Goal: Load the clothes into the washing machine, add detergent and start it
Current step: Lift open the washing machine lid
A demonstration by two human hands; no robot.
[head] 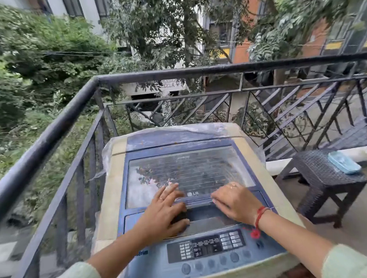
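A black metal railing (43,141) runs along the left of the washing machine (118,167) and behind it. The machine is a top-loader with a cream body and a blue top, standing in the balcony corner. Clear plastic film (177,131) is draped over its back edge. Its lid (188,172) is down, a see-through ribbed panel that reflects the leaves and carries an LG mark near the front.

The left hand (162,210) lies on the front left of the lid, fingers spread and nearly straight, holding nothing. In front of both hands is the control panel (206,246), a dark display above a row of round buttons. The right hand (233,201) rests flat on the front right of the lid, its fingers straight and pointing left, also holding nothing. It has a red thread (260,215) at the wrist.

To the right of the machine stands a dark woven stool (315,171) with a pale blue item (344,162) on it.
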